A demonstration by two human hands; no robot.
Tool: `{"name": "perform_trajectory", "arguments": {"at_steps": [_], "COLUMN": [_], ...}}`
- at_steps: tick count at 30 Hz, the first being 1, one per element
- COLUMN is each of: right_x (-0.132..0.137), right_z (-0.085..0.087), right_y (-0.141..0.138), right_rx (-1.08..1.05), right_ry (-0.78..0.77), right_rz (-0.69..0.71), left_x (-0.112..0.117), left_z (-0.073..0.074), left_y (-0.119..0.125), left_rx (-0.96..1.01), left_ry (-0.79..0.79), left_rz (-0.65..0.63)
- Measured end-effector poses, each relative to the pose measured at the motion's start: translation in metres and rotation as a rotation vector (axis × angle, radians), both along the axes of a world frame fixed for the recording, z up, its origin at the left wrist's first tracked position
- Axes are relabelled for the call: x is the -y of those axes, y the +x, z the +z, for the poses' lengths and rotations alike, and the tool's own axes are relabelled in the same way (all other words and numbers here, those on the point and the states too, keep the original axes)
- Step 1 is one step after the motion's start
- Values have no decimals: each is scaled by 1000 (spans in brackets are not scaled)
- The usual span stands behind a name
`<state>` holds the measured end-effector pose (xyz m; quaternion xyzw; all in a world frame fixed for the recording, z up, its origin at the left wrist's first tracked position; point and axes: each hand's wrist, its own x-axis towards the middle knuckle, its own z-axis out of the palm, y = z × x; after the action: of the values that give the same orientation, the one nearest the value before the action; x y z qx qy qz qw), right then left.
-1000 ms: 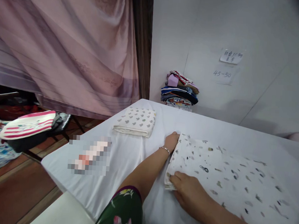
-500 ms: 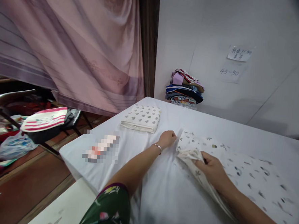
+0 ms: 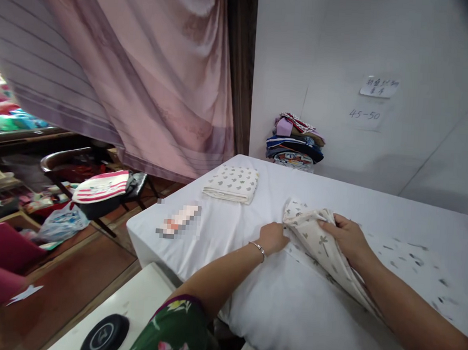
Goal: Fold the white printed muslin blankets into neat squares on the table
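A white cloth with small dark prints [image 3: 407,262] lies spread on the white-covered table [image 3: 289,315]. My right hand [image 3: 347,237] is closed on its near left corner, which is lifted and folded toward the far side. My left hand [image 3: 273,237], with a bracelet on the wrist, rests on the table at the cloth's left edge, fingers curled against it. A folded white cloth with grey prints [image 3: 232,183] lies further left on the table, apart from both hands.
A stack of folded colourful clothes [image 3: 295,142] sits at the table's far corner by the wall. A pink curtain [image 3: 145,74] hangs left. A chair with a striped item [image 3: 100,185] stands on the floor left. A blurred object [image 3: 179,220] lies on the table.
My right hand picked up the cloth's near left corner and carried it up and toward the far side. My left hand moved slightly nearer along the cloth's edge. The camera shifted.
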<state>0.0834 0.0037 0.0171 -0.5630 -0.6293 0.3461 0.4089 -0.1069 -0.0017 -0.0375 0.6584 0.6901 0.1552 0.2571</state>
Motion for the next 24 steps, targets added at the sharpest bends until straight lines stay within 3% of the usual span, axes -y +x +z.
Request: {"name": "perform_trajectory", "arguments": {"at_steps": [5,9,13,15,18,24], "right_x": [-13,-22,-23,-21,-16,-9], "right_z": [15,56,88,89,74,49], "right_y": [13,30,38,36,28,12], "right_rx": [-49,-65,19,95,213,276], "right_ry": [-71,47,203,248,272,236], "right_rz": [-22,-97,-110,-61,20,150], "left_x": [3,9,21,30,43,56], "left_z": [13,24,19,11,1,-5], "left_y": [5,8,7,6,4,8], "left_rx": [243,595,858,905,947,1153], "left_ry": [-29,-94,-106,-126,-129,-205], "left_rz": [41,69,221,276,331,387]}}
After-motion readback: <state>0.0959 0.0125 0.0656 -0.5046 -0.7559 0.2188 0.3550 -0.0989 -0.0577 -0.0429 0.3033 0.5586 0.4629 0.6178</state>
